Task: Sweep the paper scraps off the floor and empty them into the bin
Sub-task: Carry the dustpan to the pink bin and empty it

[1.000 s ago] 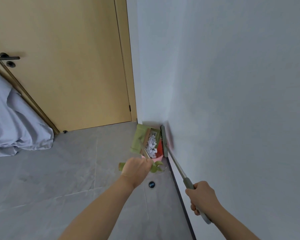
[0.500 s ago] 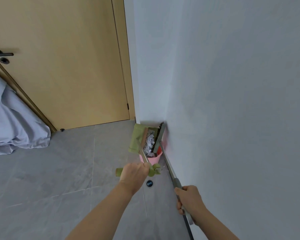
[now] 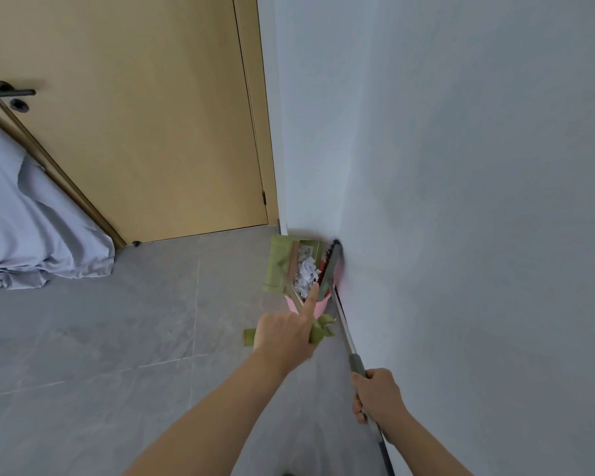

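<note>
Currently, step: I tip dustpan (image 3: 278, 266) scraps (image 3: 306, 274) into pink bin (image 3: 315, 305), lower centre.
Left hand (image 3: 284, 334): grips dustpan handle, forefinger extended.
Right hand (image 3: 380, 395): wraps broom (image 3: 340, 324).
Technique: tilt slowly, lip inside rim.

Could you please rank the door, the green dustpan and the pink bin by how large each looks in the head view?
1. Door, by far the largest.
2. Green dustpan.
3. Pink bin, though the dustpan and broom hide much of it, so its rank against the dustpan is unsure.

No text, label, brand, number or sign can be read anywhere here.
</note>
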Motion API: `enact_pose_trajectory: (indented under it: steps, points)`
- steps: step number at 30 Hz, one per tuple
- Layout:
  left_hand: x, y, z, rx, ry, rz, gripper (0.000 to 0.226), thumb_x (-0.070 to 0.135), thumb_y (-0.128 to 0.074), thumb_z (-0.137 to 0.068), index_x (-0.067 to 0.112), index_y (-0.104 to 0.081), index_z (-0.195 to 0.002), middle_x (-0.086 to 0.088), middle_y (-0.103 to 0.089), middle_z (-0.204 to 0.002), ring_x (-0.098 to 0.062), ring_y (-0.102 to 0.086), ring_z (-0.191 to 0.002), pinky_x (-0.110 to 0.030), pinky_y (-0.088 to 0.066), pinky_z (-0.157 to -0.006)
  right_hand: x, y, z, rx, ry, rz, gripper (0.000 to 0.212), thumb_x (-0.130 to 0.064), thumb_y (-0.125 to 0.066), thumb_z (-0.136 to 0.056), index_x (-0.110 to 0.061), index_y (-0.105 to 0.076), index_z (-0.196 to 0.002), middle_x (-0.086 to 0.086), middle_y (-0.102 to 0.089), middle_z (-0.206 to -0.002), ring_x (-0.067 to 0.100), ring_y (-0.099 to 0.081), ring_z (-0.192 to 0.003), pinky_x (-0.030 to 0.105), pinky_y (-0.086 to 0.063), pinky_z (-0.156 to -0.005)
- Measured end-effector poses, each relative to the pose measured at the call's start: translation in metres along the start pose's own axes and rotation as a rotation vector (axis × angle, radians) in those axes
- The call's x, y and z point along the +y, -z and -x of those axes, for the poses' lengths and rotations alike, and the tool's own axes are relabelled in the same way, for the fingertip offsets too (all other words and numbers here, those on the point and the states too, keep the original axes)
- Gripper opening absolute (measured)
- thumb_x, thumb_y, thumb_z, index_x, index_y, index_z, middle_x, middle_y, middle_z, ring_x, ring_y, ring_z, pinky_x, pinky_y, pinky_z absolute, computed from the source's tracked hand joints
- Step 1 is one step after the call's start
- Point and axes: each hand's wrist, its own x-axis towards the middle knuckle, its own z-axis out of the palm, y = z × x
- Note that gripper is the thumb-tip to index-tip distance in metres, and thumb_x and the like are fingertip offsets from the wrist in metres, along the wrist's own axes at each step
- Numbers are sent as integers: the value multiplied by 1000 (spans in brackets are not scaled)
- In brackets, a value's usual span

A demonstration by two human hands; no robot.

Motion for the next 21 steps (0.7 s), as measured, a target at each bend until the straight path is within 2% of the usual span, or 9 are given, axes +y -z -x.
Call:
enact_pose_trajectory:
  steps: [2,4,6,8,12,21]
  points:
    - [2,-1,-4,-61,20,32,71,48,-35,-98,26,2,-155,0,-62,-76,-18,-54,-57,-26,-38,-48,1,-5,-2,-6,10,33,18,-10,-51,-97,0,-56,-83,11,-55,-55,15,-48,-35,22,-42,-40]
    - [5,0,-7,-146,0,39,60,43,-42,-98,26,-20,-151,-2,-63,-87,-21,-58,-65,-29,-42,-53,0,-8,-3,-9,25,59,17,-11,-50,-97,0,-55,-84,12,-55,-57,13,-48,-33,22,-42,-39]
    - [4,0,-11,-194,-49,34,44,37,-46,-97,23,-40,-139,-4,-64,-96,-25,-62,-76,-32,-43,-58,-1,-8,-4,-5,39,80,17,-10,-49,-96,-1,-54,-83,11,-55,-57,13,-48,-33,21,-42,-38]
    - [0,2,-11,-196,-78,41,29,32,-49,-96,21,-50,-124,-4,-65,-98,-27,-65,-82,-33,-45,-62,-3,-6,-4,7,48,89,17,-10,-49,-96,-1,-54,-82,11,-54,-58,14,-48,-36,20,-41,-38]
    - [-3,7,-6,-153,-83,10,17,25,-48,-96,21,-54,-112,-3,-66,-93,-27,-65,-78,-32,-37,-59,-2,2,-3,38,66,128,15,-10,-50,-96,1,-56,-87,12,-57,-62,15,-49,-38,21,-42,-38]
    - [6,-10,26,-199,-213,-60,23,16,-38,-100,14,-49,-120,-6,-67,-92,-29,-65,-76,-33,-34,-56,12,13,6,42,60,96,15,-10,-50,-95,2,-58,-92,14,-56,-66,14,-48,-38,21,-42,-39]
